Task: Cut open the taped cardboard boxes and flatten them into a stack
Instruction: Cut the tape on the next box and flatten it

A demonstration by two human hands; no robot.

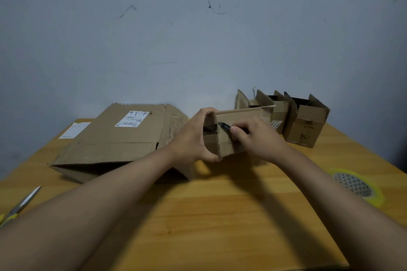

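Observation:
A small brown cardboard box (240, 121) is held just above the wooden table (220, 215). My left hand (193, 138) grips its left end, thumb below and fingers over the top edge. My right hand (255, 138) holds a dark utility knife (225, 126) whose tip lies against the box's front face, close to a strip of dark tape. A large flattened box (119, 141) with a white shipping label lies at the left. Two open small boxes (306, 121) stand at the back right.
Scissors with yellow-green handles (22, 203) lie at the table's left edge. A roll of yellow tape (359, 185) sits at the right edge. A white sheet (74, 130) lies behind the flattened box. A grey wall closes the back.

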